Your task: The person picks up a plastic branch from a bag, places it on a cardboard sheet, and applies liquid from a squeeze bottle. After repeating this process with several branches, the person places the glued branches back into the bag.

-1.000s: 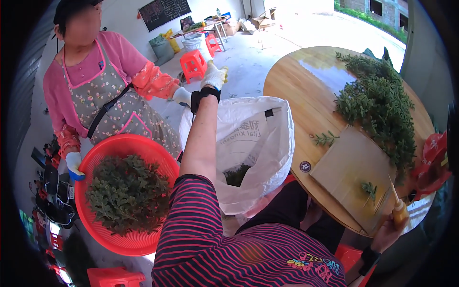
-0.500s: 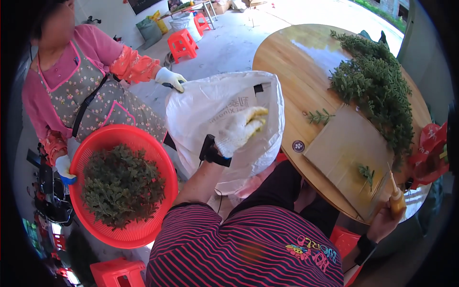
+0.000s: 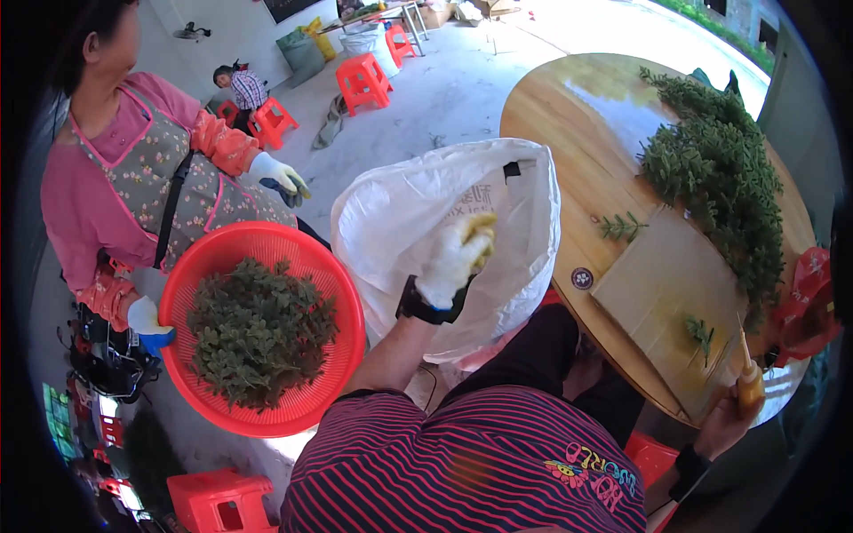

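My left hand (image 3: 455, 259), in a white glove with yellow-stained fingers, hovers at the mouth of a big white woven sack (image 3: 391, 204). Its fingers are loosely bent and apart, with nothing visible in them. At the table's near right edge, my bare right hand (image 3: 727, 425) is closed round the handle of an awl (image 3: 751, 387), its thin spike pointing up. Left of the sack, a co-worker's gloved hand grips the rim of a red plastic basket (image 3: 354, 355) filled with green sprigs (image 3: 262, 333). The co-worker's other gloved hand (image 3: 280, 178) is apart from the sack.
A round wooden table (image 3: 551, 115) bears a heap of green branches (image 3: 720, 169), a cardboard sheet (image 3: 653, 293) and loose sprigs (image 3: 700, 336). A red plastic bag (image 3: 807, 298) lies at its right edge. Red stools (image 3: 362, 82) stand around; another person (image 3: 249, 89) sits behind.
The co-worker's hand has let go of the sack's rim and drawn back. The basket has come nearer the sack. My left fingers have bent more; the awl stays in my right hand.
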Motion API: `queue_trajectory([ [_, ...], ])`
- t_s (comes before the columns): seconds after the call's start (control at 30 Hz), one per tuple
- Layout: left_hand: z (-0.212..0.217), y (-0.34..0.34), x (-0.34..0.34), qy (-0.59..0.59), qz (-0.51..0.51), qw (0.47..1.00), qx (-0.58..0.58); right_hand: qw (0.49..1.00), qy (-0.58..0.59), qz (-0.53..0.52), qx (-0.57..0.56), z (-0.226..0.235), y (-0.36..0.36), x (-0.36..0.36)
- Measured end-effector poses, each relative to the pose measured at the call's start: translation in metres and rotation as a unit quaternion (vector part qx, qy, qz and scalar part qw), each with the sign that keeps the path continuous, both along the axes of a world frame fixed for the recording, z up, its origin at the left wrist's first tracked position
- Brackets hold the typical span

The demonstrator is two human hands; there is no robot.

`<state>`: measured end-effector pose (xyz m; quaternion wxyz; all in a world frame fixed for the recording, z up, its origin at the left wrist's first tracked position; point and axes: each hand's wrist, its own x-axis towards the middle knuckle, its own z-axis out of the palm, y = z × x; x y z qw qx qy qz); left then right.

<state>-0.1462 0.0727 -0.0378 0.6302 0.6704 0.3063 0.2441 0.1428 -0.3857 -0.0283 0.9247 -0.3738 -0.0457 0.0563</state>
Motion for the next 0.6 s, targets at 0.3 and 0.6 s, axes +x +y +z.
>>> queue_trajectory([
  [0.3,0.140,0.199,0.007,-0.076,0.303,0.943,0.113,1.000,0.010,-0.014,0.011,-0.006,0.014,-0.001],
  [0.6,0.107,0.000,0.072,-0.130,-0.065,0.971,0.191,0.997,-0.037,0.029,0.063,-0.055,0.000,0.027],
])
